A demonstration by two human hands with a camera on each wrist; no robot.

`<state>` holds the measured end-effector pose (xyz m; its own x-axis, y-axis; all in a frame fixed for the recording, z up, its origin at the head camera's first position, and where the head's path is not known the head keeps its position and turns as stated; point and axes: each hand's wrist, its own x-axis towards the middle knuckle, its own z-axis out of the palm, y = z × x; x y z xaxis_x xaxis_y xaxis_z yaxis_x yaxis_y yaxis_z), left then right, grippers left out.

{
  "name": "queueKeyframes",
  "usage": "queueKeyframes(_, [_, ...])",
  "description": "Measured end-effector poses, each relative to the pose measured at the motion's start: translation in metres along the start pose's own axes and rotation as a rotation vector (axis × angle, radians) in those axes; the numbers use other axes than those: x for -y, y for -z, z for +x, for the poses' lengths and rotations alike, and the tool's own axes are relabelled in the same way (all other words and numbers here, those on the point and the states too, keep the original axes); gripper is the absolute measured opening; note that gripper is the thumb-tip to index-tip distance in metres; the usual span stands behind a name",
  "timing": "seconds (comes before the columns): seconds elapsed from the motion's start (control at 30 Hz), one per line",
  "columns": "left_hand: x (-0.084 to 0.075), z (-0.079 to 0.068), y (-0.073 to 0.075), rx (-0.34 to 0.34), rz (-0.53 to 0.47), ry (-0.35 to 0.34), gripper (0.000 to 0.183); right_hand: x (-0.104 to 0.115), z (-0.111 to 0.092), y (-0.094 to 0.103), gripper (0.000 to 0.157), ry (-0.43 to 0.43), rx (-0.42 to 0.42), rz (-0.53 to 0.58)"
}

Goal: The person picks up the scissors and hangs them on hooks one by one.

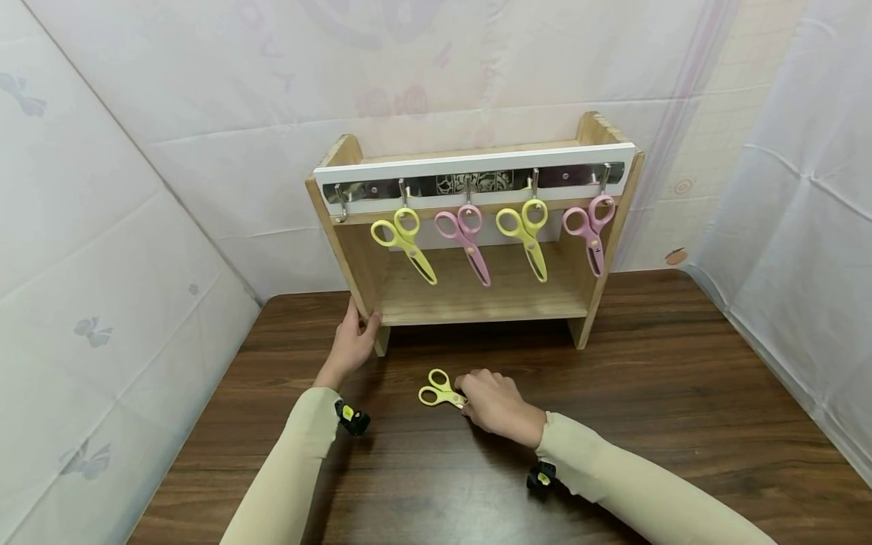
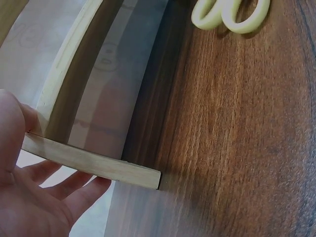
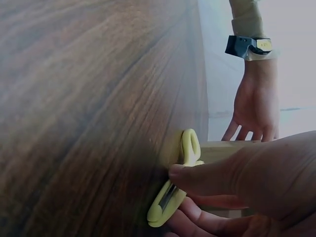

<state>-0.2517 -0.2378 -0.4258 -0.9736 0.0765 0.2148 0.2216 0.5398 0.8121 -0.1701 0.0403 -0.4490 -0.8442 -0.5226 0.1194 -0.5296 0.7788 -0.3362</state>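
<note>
My left hand (image 1: 352,342) grips the lower left side panel (image 2: 98,162) of a wooden shelf, thumb on the inner side and fingers around the outer side. On the dark table in front of the shelf, yellow scissors (image 1: 439,392) point their handle loops to the left. My right hand (image 1: 496,401) pinches them by the blade end; in the right wrist view the thumb (image 3: 195,177) lies over the blades and the fingers reach beneath. Whether the scissors still touch the table is hard to tell. Yellow scissors (image 1: 406,244) and pink scissors (image 1: 466,241) hang by one loop from the shelf's hooks.
The wooden shelf (image 1: 477,303) stands at the table's back, before a patterned cloth wall. Across its top runs a white rail (image 1: 477,163) with metal hooks. More yellow scissors (image 1: 526,236) and pink scissors (image 1: 591,233) hang on the right. A hook (image 1: 341,204) sits at the far left.
</note>
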Motion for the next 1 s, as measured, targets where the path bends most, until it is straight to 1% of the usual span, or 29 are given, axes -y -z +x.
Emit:
queueKeyframes(0.2, [0.0004, -0.0001, -0.001, -0.004, -0.003, 0.006, 0.055, -0.0017, 0.0004, -0.0002, 0.025, 0.018, -0.046, 0.002])
queueKeyframes(0.43, [-0.0004, -0.0001, -0.0011, -0.006, -0.001, 0.007, 0.055, -0.0039, 0.0003, -0.0063, 0.029, 0.04, -0.125, -0.083])
queueKeyframes(0.53, [-0.0009, 0.0, -0.001, -0.01, -0.001, 0.006, 0.054, -0.0041, -0.0001, -0.0066, 0.032, 0.048, -0.144, -0.097])
queueKeyframes(0.77, [-0.0005, 0.0001, -0.0005, -0.011, 0.004, -0.003, 0.055, -0.0036, -0.001, -0.006, 0.032, 0.045, -0.143, -0.093])
queueKeyframes(1.0, [0.0002, 0.0002, -0.0012, -0.009, 0.003, -0.01, 0.055, -0.004, -0.0004, -0.0032, 0.028, 0.057, -0.105, -0.071])
